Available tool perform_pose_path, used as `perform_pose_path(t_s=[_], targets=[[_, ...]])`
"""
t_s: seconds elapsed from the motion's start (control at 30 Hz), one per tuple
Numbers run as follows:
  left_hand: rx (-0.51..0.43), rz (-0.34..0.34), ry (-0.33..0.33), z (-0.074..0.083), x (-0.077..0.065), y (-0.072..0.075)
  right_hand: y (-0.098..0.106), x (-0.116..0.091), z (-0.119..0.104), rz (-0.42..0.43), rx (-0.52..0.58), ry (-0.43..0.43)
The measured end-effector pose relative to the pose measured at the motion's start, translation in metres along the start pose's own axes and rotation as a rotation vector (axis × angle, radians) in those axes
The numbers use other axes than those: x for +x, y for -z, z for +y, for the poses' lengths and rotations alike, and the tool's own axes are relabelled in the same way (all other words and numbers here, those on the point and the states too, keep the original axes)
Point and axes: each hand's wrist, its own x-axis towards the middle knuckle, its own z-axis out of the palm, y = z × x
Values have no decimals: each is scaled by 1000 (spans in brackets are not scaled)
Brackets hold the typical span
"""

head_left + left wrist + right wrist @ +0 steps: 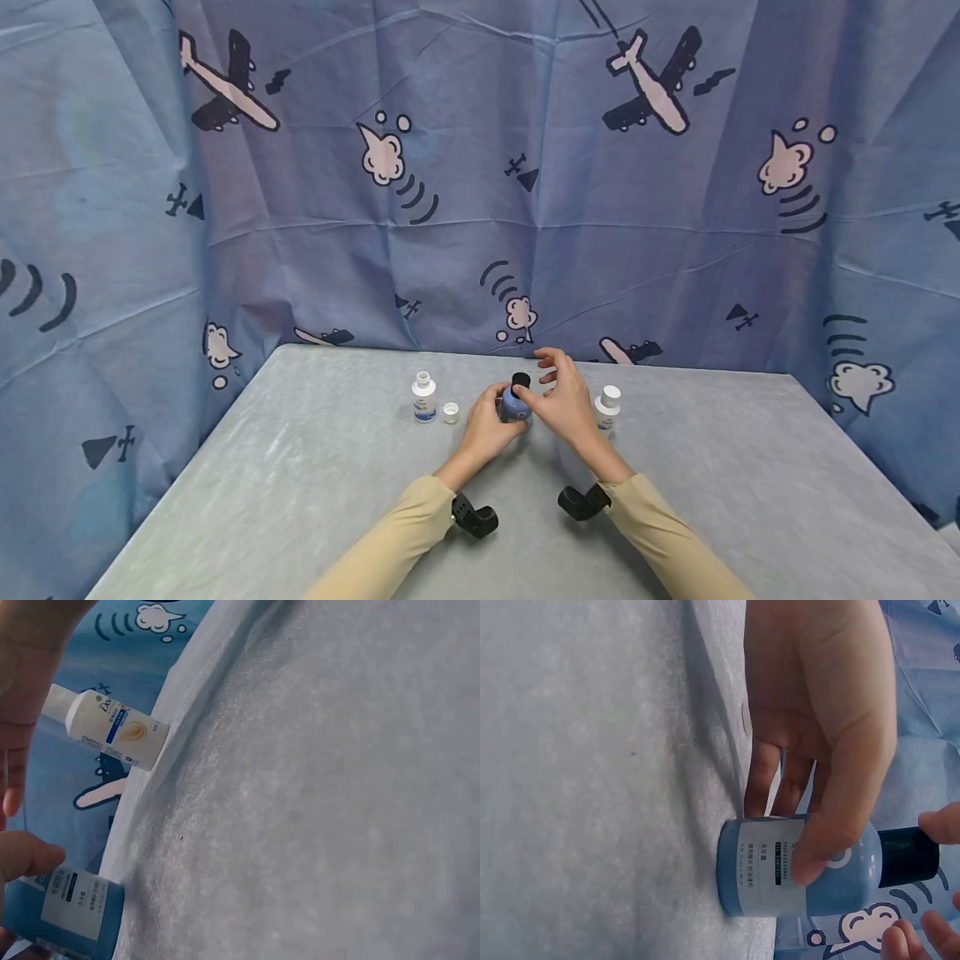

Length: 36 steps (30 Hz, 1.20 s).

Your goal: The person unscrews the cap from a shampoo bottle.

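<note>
My left hand (487,427) grips a blue bottle (847,881) with a white label, upright on the table. Its thumb lies across the label, as the right wrist view shows. A black cap (909,857) is on the bottle. My right hand (562,402) is at the cap, its thumb tip touching the side while the other fingers stand raised and apart from it. To the left stands an uncapped white bottle (424,400), with a small white cap (451,413) beside it. A capped white bottle (120,729) stands to the right, partly behind my right wrist.
A pale grey cloth covers the table (300,467). Behind it hangs a blue curtain (450,167) printed with airplanes. Black wrist mounts (475,517) sit under both forearms.
</note>
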Motion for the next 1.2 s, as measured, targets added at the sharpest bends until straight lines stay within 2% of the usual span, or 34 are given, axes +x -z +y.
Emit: perform_pose_path(t_s=[0.13,0.43,0.77,0.9,1.07,1.2], targets=[[0,1,0,-1,2,-4,-1,1,2,-12,5,-4],[-43,12,27,-4,2,-8,-3,-1,3,-83,61,-77],[-81,89,36,-3,2,-9,-4,-1,4,-102,79,-67],[-91,96,37,-2,0,-7,-4,-2,2,-104,81,-82],[-66,94,27,0,-2,-5,-1,-2,-1,-103,92,-88],[-46,101,-8,2,-2,-4,1,0,-4,-112,102,-84]])
